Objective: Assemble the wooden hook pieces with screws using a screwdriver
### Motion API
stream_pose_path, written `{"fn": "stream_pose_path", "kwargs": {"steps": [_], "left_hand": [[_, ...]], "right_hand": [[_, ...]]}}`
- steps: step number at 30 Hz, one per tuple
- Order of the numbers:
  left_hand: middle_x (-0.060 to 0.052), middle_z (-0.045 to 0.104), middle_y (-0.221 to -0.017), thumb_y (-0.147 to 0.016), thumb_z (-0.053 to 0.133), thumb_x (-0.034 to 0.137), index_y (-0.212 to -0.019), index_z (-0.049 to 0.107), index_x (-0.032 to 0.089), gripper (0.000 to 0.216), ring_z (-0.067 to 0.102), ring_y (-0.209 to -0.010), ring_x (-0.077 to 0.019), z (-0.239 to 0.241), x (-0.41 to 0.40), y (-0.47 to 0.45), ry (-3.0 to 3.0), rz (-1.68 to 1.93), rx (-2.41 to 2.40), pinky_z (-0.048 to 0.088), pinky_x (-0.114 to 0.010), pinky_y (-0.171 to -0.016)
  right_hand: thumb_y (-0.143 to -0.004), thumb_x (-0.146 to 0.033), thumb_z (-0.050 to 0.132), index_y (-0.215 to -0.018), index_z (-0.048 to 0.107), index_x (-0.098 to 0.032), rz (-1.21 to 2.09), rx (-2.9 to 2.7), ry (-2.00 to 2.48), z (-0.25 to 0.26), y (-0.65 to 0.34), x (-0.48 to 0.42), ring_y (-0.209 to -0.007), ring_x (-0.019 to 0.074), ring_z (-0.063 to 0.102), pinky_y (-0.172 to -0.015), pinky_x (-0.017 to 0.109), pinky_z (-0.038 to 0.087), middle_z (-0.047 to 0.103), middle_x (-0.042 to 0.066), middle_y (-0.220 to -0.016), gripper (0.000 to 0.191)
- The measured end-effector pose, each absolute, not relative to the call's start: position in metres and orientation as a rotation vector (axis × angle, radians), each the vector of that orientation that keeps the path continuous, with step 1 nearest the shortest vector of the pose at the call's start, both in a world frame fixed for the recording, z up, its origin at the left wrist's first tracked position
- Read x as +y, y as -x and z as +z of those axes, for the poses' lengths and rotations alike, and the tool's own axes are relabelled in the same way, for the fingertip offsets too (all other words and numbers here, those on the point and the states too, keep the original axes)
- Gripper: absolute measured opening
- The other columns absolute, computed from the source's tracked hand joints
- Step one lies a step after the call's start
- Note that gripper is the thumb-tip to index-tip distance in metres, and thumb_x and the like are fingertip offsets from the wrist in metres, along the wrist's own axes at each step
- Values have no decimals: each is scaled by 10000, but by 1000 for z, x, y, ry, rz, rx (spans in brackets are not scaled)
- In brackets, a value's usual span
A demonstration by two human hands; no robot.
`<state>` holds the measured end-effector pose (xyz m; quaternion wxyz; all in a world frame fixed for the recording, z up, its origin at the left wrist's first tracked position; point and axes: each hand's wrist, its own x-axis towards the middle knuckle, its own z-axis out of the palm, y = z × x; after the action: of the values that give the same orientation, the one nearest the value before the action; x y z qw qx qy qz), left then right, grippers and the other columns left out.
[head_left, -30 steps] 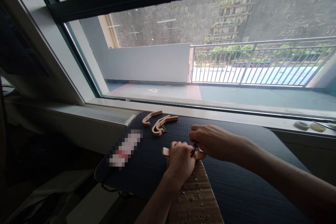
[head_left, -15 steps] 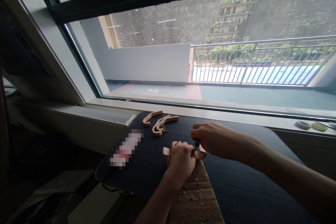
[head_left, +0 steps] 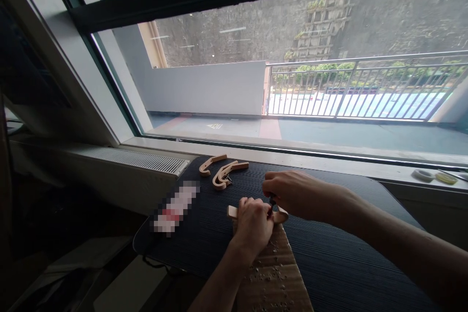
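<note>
- Slightly leftward, toward our left hand (head_left: 253,223), our right hand (head_left: 287,187) has shifted since the frame half a second ago, and the small dark tool (head_left: 272,200) under its fingers stands more upright.
- We read that as turning the tool in place, work on the wooden hook (head_left: 282,216) going on at one spot.
- Our right hand's fingers are together, pinched on the tool's top; its lower end meets the hook just beside our left thumb (the exact contact is hidden).
- Our left hand is clamped over the hook's middle, where it has stayed; one blunt end pokes out left of that hand, the curled end right of it.
- Beneath our left hand lies a brown slab (head_left: 270,273), ridged and pitted like worn cardboard.
- Beyond our left hand, three more pale, smooth, J-shaped pieces sit on the dark, fine-grained table (head_left: 347,253): one alone (head_left: 208,165), an overlapping pair (head_left: 219,181) with small metal bits (head_left: 228,180) beside it.
</note>
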<state>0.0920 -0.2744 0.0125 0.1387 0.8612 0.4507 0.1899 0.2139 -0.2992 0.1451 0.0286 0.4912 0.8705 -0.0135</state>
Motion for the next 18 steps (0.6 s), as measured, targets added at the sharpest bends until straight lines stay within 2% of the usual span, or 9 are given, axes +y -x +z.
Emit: {"fn": "stream_pose_path", "kwargs": {"steps": [8,11,13,18], "left_hand": [[-42,669,-816,-810,547,229,-727,673,198,154,566,-851,-191,13,-275,-92,-2479,562,1296,336,-339,-873],[-47,670,-820,-813,541,228,-731,675,197,160,565,-856,-194,12,-274,-92,-2490,564,1308,336,-339,-865],[-47,665,-803,-816,536,237,-716,670,195,172,562,-847,-197,11,-273,-93,-2517,571,1312,340,-342,-850],[-43,658,-788,-813,536,241,-698,659,190,176,560,-833,-196,8,-271,-94,-2535,587,1312,343,-347,-840]], "right_hand": [[-830,-115,499,-729,621,-125,-18,2550,-1597,144,-210,-297,-529,98,461,-481,235,269,590,33,-666,159],[-796,-123,548,-786,631,-134,-34,2600,-1612,147,-212,-301,-584,108,494,-495,230,285,607,38,-741,85],[-756,-71,561,-788,634,-131,-59,2646,-1579,148,-212,-303,-578,93,483,-492,219,292,608,37,-783,100],[-769,-60,551,-715,634,-112,-47,2564,-1600,147,-209,-302,-524,83,464,-477,216,284,600,40,-697,112]]}}
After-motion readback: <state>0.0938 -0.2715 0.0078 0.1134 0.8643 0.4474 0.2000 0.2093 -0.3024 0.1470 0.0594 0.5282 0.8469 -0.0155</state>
